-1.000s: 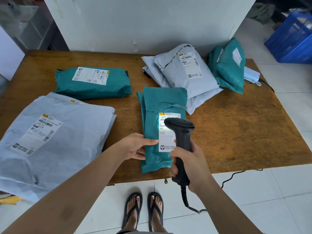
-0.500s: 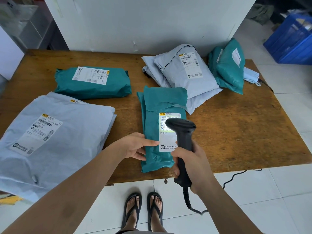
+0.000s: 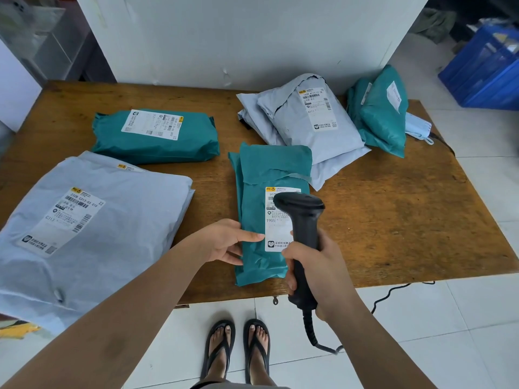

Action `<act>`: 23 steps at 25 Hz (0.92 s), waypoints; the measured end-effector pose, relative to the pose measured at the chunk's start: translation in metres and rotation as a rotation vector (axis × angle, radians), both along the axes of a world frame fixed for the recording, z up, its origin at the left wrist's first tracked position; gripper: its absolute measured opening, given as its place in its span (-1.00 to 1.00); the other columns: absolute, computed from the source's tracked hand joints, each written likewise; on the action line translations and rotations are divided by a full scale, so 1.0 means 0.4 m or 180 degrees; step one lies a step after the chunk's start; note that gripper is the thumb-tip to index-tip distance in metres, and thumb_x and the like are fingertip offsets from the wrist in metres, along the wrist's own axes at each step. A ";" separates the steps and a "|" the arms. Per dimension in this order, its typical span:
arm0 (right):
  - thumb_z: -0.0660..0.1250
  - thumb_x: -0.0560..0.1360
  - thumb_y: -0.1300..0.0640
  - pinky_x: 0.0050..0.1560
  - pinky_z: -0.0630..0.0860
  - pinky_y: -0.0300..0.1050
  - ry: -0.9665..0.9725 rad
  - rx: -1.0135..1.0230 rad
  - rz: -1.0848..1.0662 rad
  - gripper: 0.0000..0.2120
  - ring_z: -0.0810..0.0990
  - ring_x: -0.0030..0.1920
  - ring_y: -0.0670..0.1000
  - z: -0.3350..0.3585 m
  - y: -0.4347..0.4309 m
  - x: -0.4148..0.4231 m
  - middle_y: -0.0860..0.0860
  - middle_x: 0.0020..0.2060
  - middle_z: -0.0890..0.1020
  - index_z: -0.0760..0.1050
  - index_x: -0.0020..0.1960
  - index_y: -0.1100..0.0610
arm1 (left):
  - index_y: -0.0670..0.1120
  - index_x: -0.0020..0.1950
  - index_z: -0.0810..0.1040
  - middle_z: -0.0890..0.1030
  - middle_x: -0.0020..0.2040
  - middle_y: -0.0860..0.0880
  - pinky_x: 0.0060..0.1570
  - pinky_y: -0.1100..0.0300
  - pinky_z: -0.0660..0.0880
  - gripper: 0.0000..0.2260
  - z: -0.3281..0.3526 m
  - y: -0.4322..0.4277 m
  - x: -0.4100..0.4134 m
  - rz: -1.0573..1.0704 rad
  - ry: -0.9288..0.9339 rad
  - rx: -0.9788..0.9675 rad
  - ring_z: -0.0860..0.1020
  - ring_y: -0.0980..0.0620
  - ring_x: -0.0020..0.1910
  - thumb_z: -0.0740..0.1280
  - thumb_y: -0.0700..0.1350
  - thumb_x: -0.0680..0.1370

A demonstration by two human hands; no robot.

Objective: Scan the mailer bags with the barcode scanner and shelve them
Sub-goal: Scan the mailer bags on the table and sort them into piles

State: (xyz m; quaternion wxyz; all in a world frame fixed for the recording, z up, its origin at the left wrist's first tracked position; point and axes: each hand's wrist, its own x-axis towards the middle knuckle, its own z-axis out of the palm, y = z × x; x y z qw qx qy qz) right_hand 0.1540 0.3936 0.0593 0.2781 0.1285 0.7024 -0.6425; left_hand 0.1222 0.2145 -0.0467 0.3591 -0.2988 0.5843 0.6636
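Observation:
A teal mailer bag lies lengthwise on the wooden table near its front edge, white label facing up. My left hand holds its left edge, thumb on top and fingers tucked at the side. My right hand grips the handle of a black barcode scanner, whose head hovers over the label and hides part of it. The scanner's coiled cable hangs down past the table edge.
A large grey mailer overhangs the front left. Another teal mailer lies behind it. Grey mailers are stacked at the back, teal ones lean beside them. A blue crate stands on the floor at right.
The scanner and my right hand have drifted slightly right and toward me. The white glow on the label's top has gone. My left hand stays on the bag.

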 end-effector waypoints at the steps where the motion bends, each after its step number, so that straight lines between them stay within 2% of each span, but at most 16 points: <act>1: 0.28 0.43 0.38 -0.50 0.36 -0.13 0.0007 0.0009 -0.0004 -0.79 0.32 -0.61 0.04 0.001 0.000 0.000 0.14 -0.46 0.40 0.41 0.03 0.21 | -0.11 0.28 0.50 0.60 0.20 -0.08 0.17 -0.14 0.52 -0.55 0.000 0.000 0.001 0.0009 -0.0019 -0.0003 0.57 -0.14 0.18 0.48 -0.15 0.42; 5: 0.28 0.42 0.38 -0.48 0.36 -0.12 0.0031 0.0047 -0.0051 -0.78 0.32 -0.61 0.04 -0.003 0.001 0.001 0.13 -0.47 0.40 0.41 0.03 0.22 | -0.11 0.28 0.49 0.60 0.19 -0.07 0.17 -0.15 0.53 -0.55 0.001 -0.002 0.000 0.0061 -0.0023 -0.0030 0.58 -0.12 0.16 0.48 -0.12 0.42; 10: 0.30 0.43 0.36 -0.50 0.40 -0.16 0.0006 0.0098 -0.0329 -0.84 0.36 -0.60 0.01 -0.022 0.008 -0.006 0.10 -0.48 0.43 0.42 -0.03 0.20 | -0.08 0.20 0.50 0.60 0.14 -0.01 0.06 -0.07 0.59 -0.60 0.016 0.040 -0.012 0.0594 0.0525 -0.0705 0.59 -0.04 0.12 0.48 0.00 0.43; 13: 0.30 0.44 0.36 -0.49 0.40 -0.13 -0.0013 0.0041 -0.0419 -0.87 0.35 -0.58 0.04 -0.024 0.015 -0.015 0.12 -0.47 0.43 0.40 -0.07 0.19 | -0.05 -0.03 0.57 0.67 0.06 -0.10 -0.11 0.09 0.63 -0.91 0.049 0.061 -0.010 0.1027 0.1012 -0.0450 0.65 0.02 -0.14 0.40 -0.20 0.50; 15: 0.28 0.45 0.37 -0.51 0.37 -0.12 -0.0012 -0.0057 -0.0443 -0.86 0.33 -0.58 0.06 -0.020 0.023 -0.021 0.12 -0.48 0.41 0.38 -0.09 0.19 | -0.06 -0.06 0.57 0.68 -0.03 -0.11 -0.20 0.13 0.62 -0.83 0.087 0.037 0.007 0.1449 0.1290 -0.0013 0.66 0.02 -0.25 0.30 -0.32 0.52; 17: 0.28 0.46 0.38 -0.53 0.36 -0.13 -0.0014 -0.0115 -0.0462 -0.86 0.32 -0.58 0.05 -0.015 0.030 -0.026 0.10 -0.48 0.40 0.36 -0.11 0.19 | -0.10 0.02 0.58 0.69 -0.07 -0.10 -0.16 0.08 0.63 -0.78 0.113 -0.025 0.045 0.1826 0.1460 0.0132 0.67 -0.04 -0.21 0.24 -0.36 0.52; 19: 0.28 0.46 0.37 -0.53 0.36 -0.13 -0.0022 -0.0160 -0.0457 -0.86 0.32 -0.58 0.05 -0.012 0.032 -0.030 0.09 -0.50 0.40 0.36 -0.13 0.20 | -0.12 0.00 0.59 0.70 -0.13 -0.09 -0.14 0.05 0.60 -0.76 0.127 -0.110 0.098 0.2046 0.1481 -0.0172 0.66 -0.05 -0.23 0.23 -0.38 0.50; 21: 0.29 0.46 0.37 -0.52 0.36 -0.14 -0.0043 -0.0179 -0.0412 -0.87 0.32 -0.58 0.04 -0.016 0.031 -0.030 0.08 -0.50 0.41 0.37 -0.13 0.19 | -0.10 -0.10 0.58 0.70 -0.26 -0.06 -0.20 0.08 0.55 -0.78 0.133 -0.172 0.151 0.1892 0.1176 -0.0828 0.64 -0.05 -0.33 0.24 -0.38 0.49; 23: 0.29 0.46 0.37 -0.53 0.37 -0.14 -0.0057 -0.0140 -0.0313 -0.87 0.33 -0.58 0.03 -0.024 0.024 -0.025 0.08 -0.50 0.42 0.39 -0.11 0.20 | -0.11 -0.13 0.56 0.67 -0.29 -0.10 -0.25 0.10 0.52 -0.80 0.124 -0.191 0.174 0.1631 0.0813 -0.1168 0.61 -0.11 -0.32 0.23 -0.37 0.50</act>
